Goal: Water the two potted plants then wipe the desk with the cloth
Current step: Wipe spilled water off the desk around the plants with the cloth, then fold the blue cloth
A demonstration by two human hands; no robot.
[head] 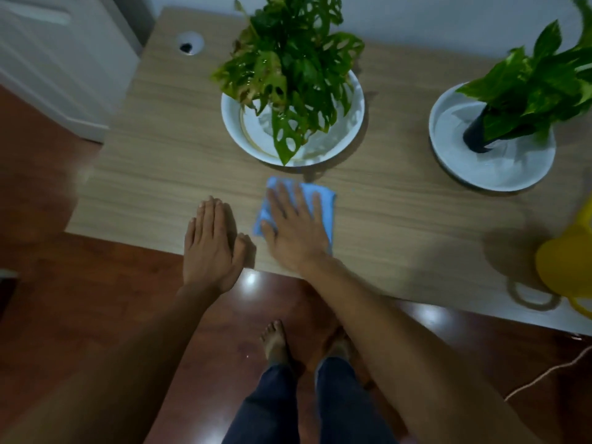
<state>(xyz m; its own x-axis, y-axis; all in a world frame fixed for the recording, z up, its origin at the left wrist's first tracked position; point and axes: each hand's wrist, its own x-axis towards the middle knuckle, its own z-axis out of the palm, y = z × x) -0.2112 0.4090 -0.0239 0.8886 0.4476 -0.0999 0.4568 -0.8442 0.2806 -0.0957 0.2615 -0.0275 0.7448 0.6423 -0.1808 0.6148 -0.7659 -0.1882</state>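
Fingers (290,200) of both hands lie flat, right pressing soft blue cloth (323,203) on woodgrain desk (144,174).

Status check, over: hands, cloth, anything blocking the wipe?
Right hand flat on blue cloth, pressing it to desk. Left hand flat on desk, empty. Left plant dish just beyond cloth.

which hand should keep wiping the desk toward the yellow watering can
Right. The right hand lies flat on the blue cloth, on the side nearer the watering can. The left hand rests bare on the desk.
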